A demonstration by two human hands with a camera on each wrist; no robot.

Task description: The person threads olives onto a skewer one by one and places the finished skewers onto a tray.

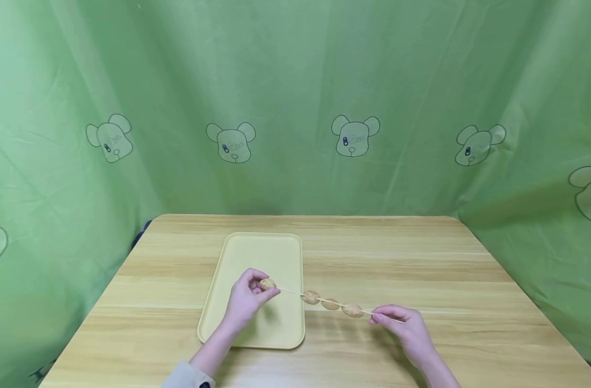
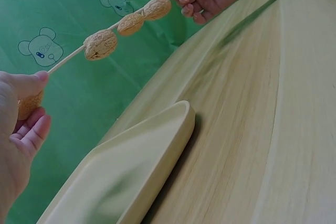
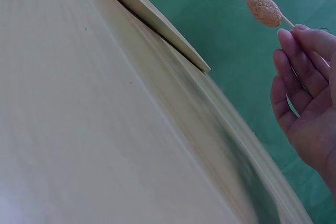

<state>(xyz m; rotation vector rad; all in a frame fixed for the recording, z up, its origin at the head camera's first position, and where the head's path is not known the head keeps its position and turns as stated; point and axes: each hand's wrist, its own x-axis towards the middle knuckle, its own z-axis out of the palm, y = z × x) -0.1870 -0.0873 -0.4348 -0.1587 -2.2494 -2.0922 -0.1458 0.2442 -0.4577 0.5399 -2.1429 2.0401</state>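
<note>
My left hand pinches a tan, wrinkled oval food piece between thumb and fingers, above the tray. A thin wooden skewer runs from that piece to my right hand, which pinches it near its other end. Three similar pieces are threaded along the stick, among them a larger one in the left wrist view and one closest to the right fingers. The skewer is held in the air, sloping slightly down to the right. How deep its tip sits in the left piece is hidden by the thumb.
A pale yellow rectangular tray lies left of centre on the wood-grain table. Shadows of the hands and skewer fall on both. Green curtain with printed bear heads surrounds the table's back and sides.
</note>
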